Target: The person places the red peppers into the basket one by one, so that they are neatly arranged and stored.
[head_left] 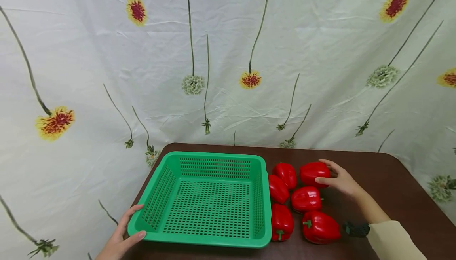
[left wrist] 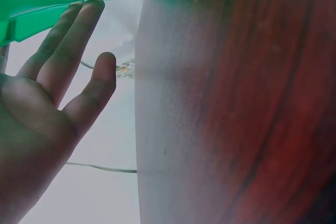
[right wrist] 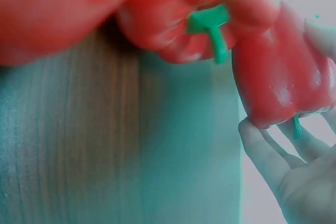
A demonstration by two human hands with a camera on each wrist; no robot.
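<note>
In the head view my left hand (head_left: 121, 234) grips the front left corner of a green plastic basket (head_left: 199, 242), its thumb at the front rim. The left wrist view shows several fingers of that hand stretched under the basket's edge. The basket has slotted walls and nothing inside. At the right, my right hand (head_left: 342, 179) holds the far right red bell pepper (head_left: 312, 173) between thumb and fingers. In the right wrist view this pepper's green stem points toward the palm. Several other red bell peppers lie around it, the nearest being the middle pepper (head_left: 305, 199).
One pepper (head_left: 321, 227) lies at the front, and others line the basket's right wall, such as this pepper (head_left: 281, 222). Everything rests on a dark brown table (head_left: 374, 173). A white flowered cloth (head_left: 228, 54) hangs behind it.
</note>
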